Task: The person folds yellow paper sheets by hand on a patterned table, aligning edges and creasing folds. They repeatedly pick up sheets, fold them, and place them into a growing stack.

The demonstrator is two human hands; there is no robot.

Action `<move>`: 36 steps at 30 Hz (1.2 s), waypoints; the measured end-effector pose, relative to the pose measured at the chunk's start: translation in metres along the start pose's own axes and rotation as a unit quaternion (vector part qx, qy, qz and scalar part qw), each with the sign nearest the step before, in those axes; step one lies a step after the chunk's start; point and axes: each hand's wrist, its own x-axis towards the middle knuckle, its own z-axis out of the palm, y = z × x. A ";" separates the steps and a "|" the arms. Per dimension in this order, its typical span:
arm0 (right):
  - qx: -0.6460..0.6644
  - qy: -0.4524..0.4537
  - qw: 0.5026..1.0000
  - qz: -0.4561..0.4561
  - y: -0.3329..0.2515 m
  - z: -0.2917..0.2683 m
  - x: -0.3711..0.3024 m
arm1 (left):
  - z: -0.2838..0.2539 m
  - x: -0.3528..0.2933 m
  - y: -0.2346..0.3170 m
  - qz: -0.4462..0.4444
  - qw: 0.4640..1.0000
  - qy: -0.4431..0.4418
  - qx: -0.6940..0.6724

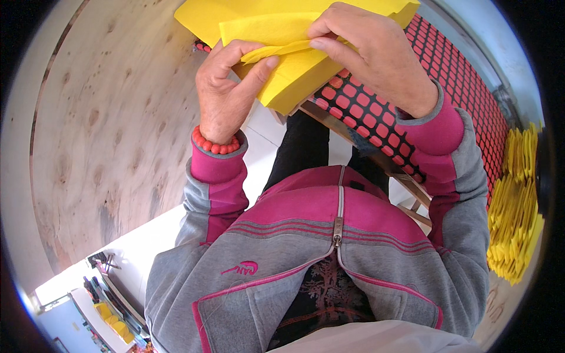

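A folded piece of bright yellow, felt-like cloth is held up at the top of the view, its layers and edges overlapping. My left hand, with a red bead bracelet at the wrist, pinches a folded strip of the cloth between thumb and fingers. Farther along the same fold, my right hand grips the edge with thumb and forefinger. Part of the yellow cloth hangs down below both hands. More yellow cloth spreads out behind them, and whether it is one piece with the held part I cannot tell.
A black cover with pinkish-red rounded squares lies over the surface under my right forearm. At the far right is a thick pile of yellow pieces. A plywood panel fills the left side. Yellow objects sit at the lower left.
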 end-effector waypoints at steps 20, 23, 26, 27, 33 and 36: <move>-0.007 0.029 0.999 -0.031 0.003 0.008 -0.003 | -0.008 0.017 0.030 -0.117 0.993 -0.032 -0.010; -0.004 0.031 0.999 -0.021 0.004 0.009 -0.004 | -0.008 0.024 0.038 -0.142 0.988 -0.066 0.010; 0.003 0.035 0.999 -0.020 0.003 0.009 -0.003 | -0.009 0.027 0.043 -0.135 0.985 -0.089 0.054; 0.004 0.036 0.999 -0.019 0.003 0.009 -0.003 | -0.009 0.028 0.043 -0.126 0.985 -0.096 0.072; 0.001 0.031 0.999 -0.005 -0.002 0.006 -0.005 | -0.006 0.027 0.034 -0.087 0.986 -0.095 0.106; -0.003 0.051 0.998 -0.022 0.000 0.009 -0.004 | -0.006 0.024 0.030 -0.086 0.987 -0.094 0.101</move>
